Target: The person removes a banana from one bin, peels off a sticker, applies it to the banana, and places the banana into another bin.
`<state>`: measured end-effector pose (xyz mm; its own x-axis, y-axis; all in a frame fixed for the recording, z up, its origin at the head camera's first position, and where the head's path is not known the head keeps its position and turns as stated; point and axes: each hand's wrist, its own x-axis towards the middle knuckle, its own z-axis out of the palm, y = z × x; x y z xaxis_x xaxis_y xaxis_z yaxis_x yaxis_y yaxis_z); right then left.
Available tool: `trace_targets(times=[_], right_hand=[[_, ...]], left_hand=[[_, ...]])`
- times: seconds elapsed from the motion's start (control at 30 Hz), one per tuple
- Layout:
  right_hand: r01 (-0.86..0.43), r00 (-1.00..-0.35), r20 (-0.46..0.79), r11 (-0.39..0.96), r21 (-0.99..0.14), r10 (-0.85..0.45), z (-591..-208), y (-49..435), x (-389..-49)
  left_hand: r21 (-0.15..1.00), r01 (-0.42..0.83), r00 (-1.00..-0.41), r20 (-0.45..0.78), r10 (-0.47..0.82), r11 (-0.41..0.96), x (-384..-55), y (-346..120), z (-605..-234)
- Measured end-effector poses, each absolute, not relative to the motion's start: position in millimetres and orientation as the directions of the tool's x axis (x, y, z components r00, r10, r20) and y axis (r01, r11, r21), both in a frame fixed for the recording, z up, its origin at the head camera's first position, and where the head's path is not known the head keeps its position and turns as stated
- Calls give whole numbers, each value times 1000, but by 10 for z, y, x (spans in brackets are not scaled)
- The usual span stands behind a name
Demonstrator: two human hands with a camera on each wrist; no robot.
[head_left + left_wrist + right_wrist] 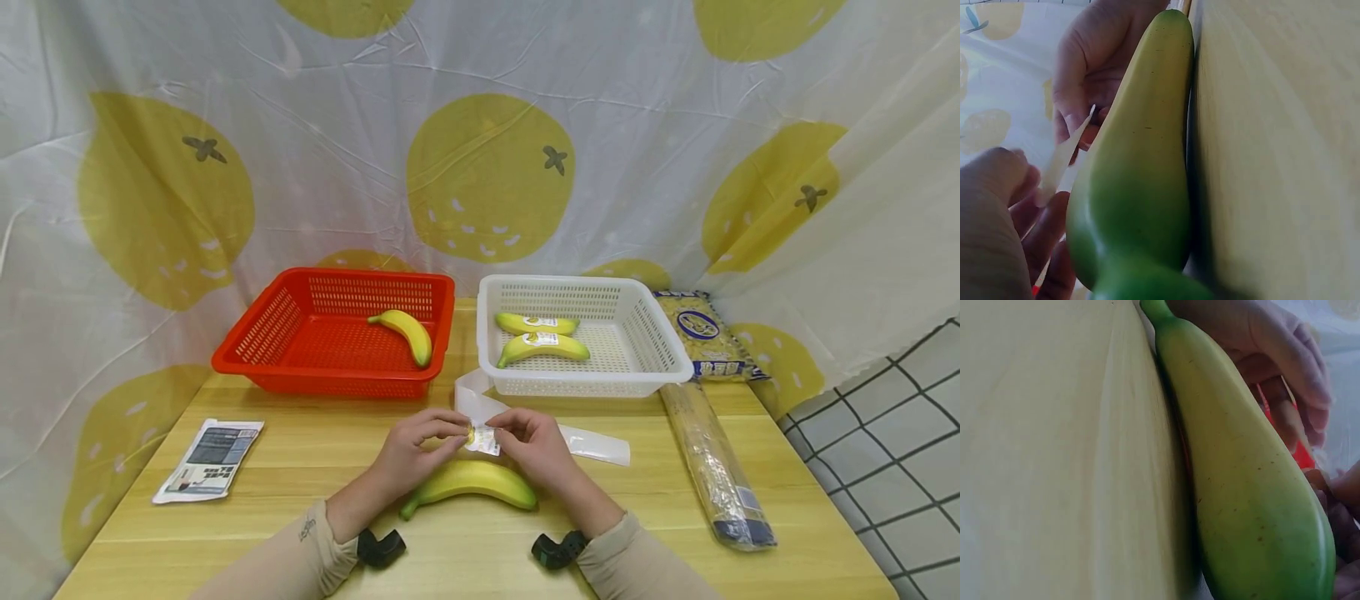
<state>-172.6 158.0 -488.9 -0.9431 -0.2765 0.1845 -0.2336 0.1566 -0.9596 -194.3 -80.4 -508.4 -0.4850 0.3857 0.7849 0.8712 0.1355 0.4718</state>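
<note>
A small white label (483, 440) with a yellow banana print is stretched between both hands; edge-on in the left wrist view, the label (1063, 161) looks like a thin strip. My left hand (423, 443) pinches its left end between thumb and fingers. At its right end, my right hand (536, 446) pinches it the same way. Just below the hands, a yellow banana (472, 482) with green tips lies crosswise on the table, stem to the left, no label showing on it. A white strip of label backing (596, 444) runs behind the right hand.
A red basket (333, 387) at the back left holds one banana (408, 333). Beside it, a white basket (585, 385) holds two labelled bananas (551, 348). Yellow-printed packages (705, 333) and a long clear-wrapped pack (716, 467) lie right; a flat packet (210, 458) lies left.
</note>
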Motion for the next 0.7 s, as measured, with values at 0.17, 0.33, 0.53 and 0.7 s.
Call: trace_targets(times=[0.17,0.33,0.53,0.7], right_hand=[[-345,-911,285,174,-922,-297,-4899,1576,-1688],[-446,-869,369,199,-873,-329,-4897,1567,-1667],[-452,-877,371,260,-853,-306,-4897,1564,-1674],[-512,-847,428,267,-816,-314,-4900,1570,-1681]], left_hand=[[557,798,-602,726,332,228,-1932,-807,-5100],[637,730,-681,644,349,249,-1894,-808,-5091],[716,657,-745,570,346,236,-1865,-797,-5088],[766,607,-782,528,332,211,-1846,-793,-5082]])
